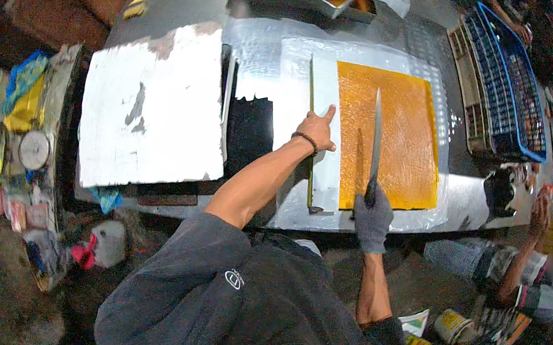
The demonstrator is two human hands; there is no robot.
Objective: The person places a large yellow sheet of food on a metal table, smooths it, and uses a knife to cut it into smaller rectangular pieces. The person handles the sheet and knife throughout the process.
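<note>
An orange-brown textured slab lies flat on plastic sheeting on the table. Along its left edge runs a pale straight board, with a thin yellowish strip on the board's left side. My left hand, bare and with a beaded bracelet at the wrist, rests on the board with its fingers spread. In a grey glove, my right hand grips the dark handle of a long-bladed knife. The blade points away from me over the slab; whether it touches the surface cannot be told.
A large white sheet lies at the left, near a yellow-handled brush. Blue-rimmed plastic crates stand at the back right. Metal frames lie at the far side. Another person is at the right. A cluttered side bench stands left.
</note>
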